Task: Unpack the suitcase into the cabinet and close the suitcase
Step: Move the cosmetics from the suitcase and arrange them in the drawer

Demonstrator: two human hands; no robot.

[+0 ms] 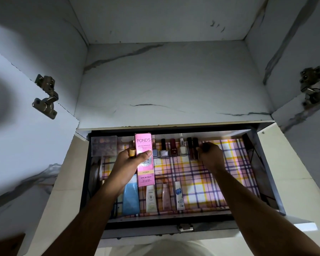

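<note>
With the left hand [131,161] gripping the pink Pond's box [144,159] above the drawer [262,163], set the dark item, pinched in the right hand [210,154], upright just right of the nail-polish row [174,147], without toppling it.

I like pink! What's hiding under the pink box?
Under the pink Pond's box, held by the left hand, lie a blue pouch and the checked drawer liner. The box covers the pouch's top.

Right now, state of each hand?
Left hand: grips the pink Pond's box and a gold-capped item.
Right hand: fingers curled at the row of bottles; what it holds cannot be told.
</note>
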